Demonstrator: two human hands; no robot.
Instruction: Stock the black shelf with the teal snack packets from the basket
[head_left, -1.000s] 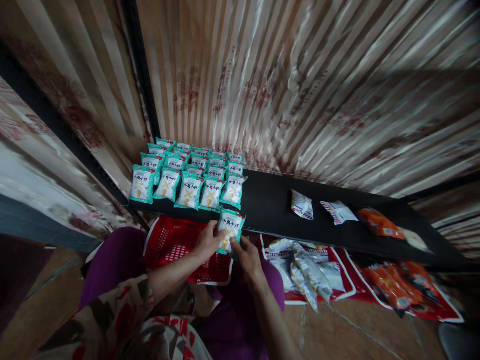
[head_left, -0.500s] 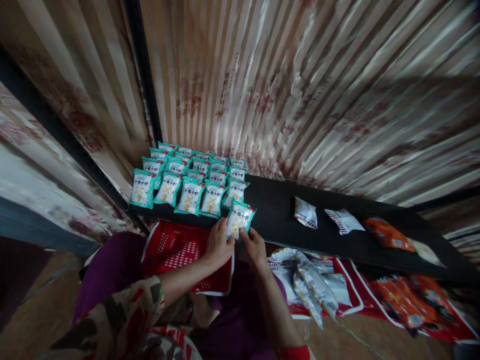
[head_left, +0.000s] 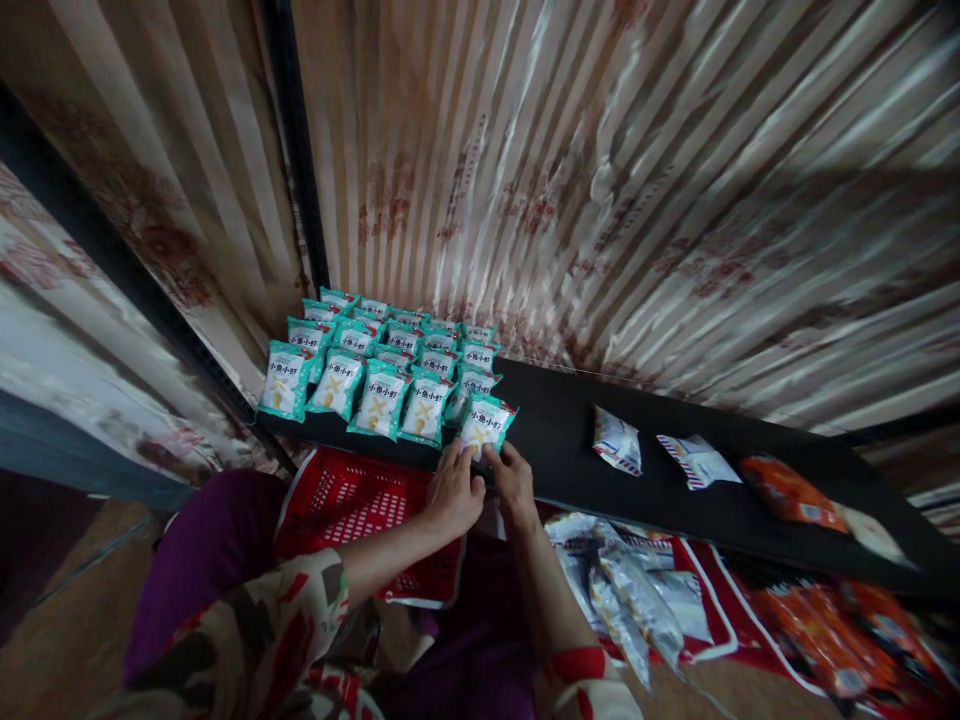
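Note:
A teal and white snack bag [head_left: 484, 424] leans at the front right end of the rows, at the edge of the black shelf. My left hand [head_left: 454, 492] grips its lower left side. On its lower right side my right hand [head_left: 513, 480] presses with curled fingers, so both hands hold the one bag. Several matching bags [head_left: 379, 400] stand in rows to the left and behind, their printed faces toward me.
The black shelf [head_left: 555, 420] runs right, bearing two silver-white packets [head_left: 616, 440] and an orange packet [head_left: 791, 490]. Below sit a red basket [head_left: 337, 515], another with silver packets [head_left: 637, 580], and one with orange packets [head_left: 817, 630]. Pleated curtain [head_left: 480, 180] hangs behind.
Both hands have moved the held snack bag forward onto the shelf, closer to the front row of bags. The view has shifted slightly.

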